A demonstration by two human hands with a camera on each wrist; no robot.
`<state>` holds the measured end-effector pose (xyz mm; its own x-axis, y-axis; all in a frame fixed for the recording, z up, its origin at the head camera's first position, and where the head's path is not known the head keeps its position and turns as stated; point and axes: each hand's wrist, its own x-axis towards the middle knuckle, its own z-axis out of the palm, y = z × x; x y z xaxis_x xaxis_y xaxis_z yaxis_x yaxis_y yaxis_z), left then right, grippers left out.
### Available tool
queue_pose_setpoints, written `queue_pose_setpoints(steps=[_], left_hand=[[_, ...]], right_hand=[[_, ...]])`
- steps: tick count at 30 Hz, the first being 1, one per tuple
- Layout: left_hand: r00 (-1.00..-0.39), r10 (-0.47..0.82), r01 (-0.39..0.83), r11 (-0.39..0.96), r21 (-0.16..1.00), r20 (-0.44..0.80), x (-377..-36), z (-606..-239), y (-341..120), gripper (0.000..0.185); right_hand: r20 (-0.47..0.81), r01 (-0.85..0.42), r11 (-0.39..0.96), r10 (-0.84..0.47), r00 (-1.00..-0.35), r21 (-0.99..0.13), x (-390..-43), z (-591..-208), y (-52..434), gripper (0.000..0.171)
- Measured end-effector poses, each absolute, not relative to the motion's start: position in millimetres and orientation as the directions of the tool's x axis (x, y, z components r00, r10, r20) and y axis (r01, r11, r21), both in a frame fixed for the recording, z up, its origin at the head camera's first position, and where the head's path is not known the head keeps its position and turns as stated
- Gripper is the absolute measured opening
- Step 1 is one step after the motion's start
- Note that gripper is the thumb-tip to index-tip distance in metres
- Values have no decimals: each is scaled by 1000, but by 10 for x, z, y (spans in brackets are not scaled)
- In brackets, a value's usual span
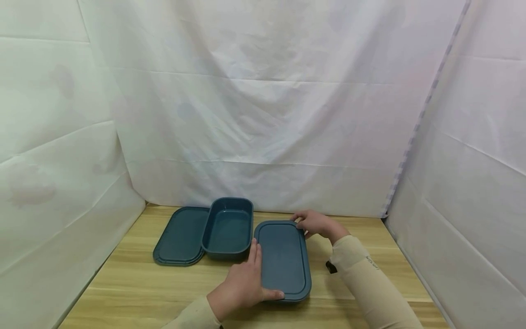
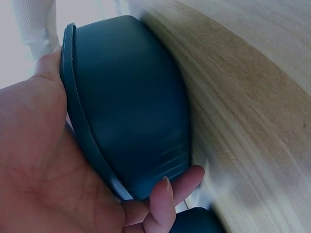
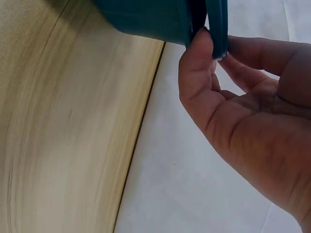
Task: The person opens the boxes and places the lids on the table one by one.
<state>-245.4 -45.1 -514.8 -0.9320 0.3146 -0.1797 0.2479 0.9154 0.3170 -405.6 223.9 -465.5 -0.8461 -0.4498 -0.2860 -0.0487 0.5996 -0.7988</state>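
Teal lidded box (image 1: 283, 260) gripped by both hands: left hand (image 1: 242, 285) curled round near corner, right hand (image 1: 316, 224) pinching far corner. Open box (image 1: 228, 228) left of lidded box, empty.

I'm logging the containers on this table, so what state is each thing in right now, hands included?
Lidded box: closed, lid on, flat on the wooden table, held at both ends.
Open box: no lid, looks empty, upright.
Loose lid: lying flat beside the open box.
Left hand: grips the lidded box's near end.
Right hand: pinches its far corner.
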Motion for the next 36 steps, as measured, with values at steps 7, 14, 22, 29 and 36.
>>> queue_pose_setpoints(steps=[7, 14, 22, 29, 36], left_hand=[[-933, 313, 245, 915, 319, -180, -2454, -5122, -441, 150], [-932, 316, 246, 912, 328, -179, -2453, -5107, -440, 149], [-928, 325, 253, 910, 329, -183, -2453, -5129, -451, 148], [-929, 325, 259, 913, 314, -179, -2460, -5144, -445, 148], [-930, 325, 261, 913, 315, -173, -2451, -5132, -459, 148]], right_hand=[[-330, 1, 585, -456, -826, -811, -4051, -4630, 2263, 36], [-326, 2, 581, -455, -829, -814, -4045, -4623, 2271, 37], [-322, 2, 575, -455, -830, -818, -4019, -4643, 2258, 36], [-315, 20, 556, -442, -840, -831, -4023, -4649, 2268, 38], [-317, 40, 528, -445, -837, -848, -4038, -4663, 2312, 41]])
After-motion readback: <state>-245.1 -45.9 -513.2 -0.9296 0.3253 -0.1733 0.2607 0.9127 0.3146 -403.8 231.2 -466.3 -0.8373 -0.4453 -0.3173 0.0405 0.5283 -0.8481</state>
